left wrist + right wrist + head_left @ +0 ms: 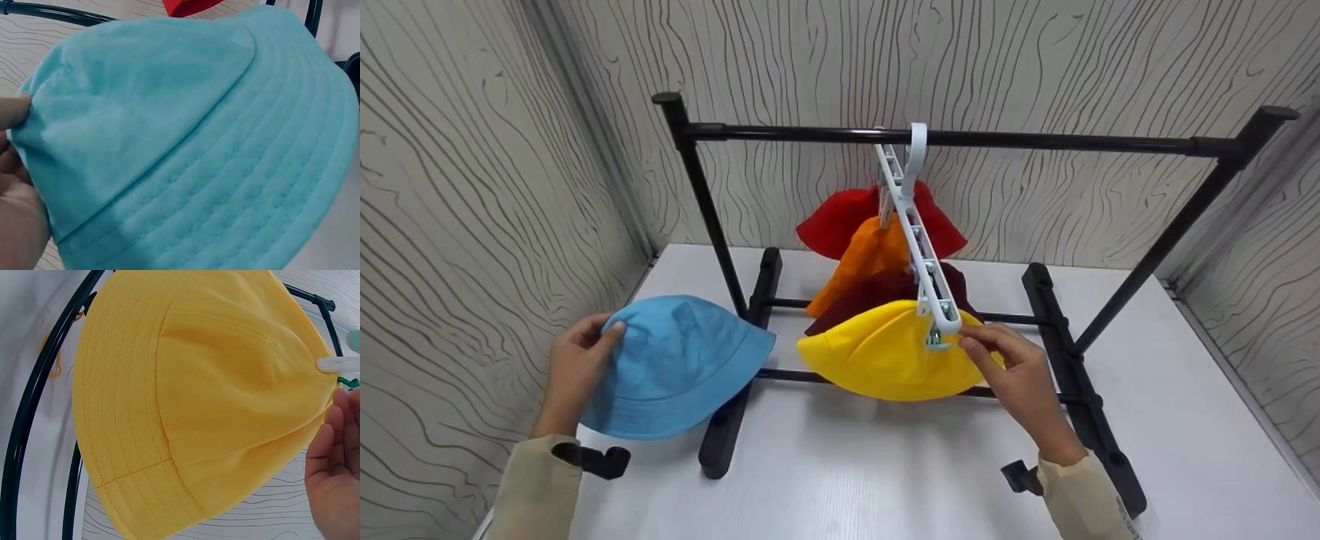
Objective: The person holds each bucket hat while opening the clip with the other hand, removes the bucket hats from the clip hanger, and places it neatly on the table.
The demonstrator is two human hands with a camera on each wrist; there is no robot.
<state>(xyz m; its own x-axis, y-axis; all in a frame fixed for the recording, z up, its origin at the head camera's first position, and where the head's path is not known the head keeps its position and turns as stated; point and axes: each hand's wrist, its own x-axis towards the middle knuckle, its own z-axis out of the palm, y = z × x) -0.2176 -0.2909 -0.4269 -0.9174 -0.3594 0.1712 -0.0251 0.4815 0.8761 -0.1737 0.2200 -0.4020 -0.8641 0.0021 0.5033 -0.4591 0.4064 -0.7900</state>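
On the left, a light blue bucket hat [682, 360] is pinched at its crown by my left hand [581, 360], thumb on the near side; its brim points right and down. The left wrist view shows the blue hat [169, 112] spread wide, with stitched rows along the brim. A yellow bucket hat [877, 356] hangs by its crown from the front end of a white clip hanger [915, 225]. My right hand [1016, 367] has its thumb and fingertips right at that end, beside the green-ended clip [936, 341]. In the right wrist view its fingers lie loosely extended near the crown.
The hanger hooks over the bar [1072, 142] of a black rack. Behind the yellow hat hang a maroon hat [870, 296], an orange hat [859, 262] and a red hat [840, 217]. The rack's feet [727, 435] stand on a white table [840, 480] between patterned walls.
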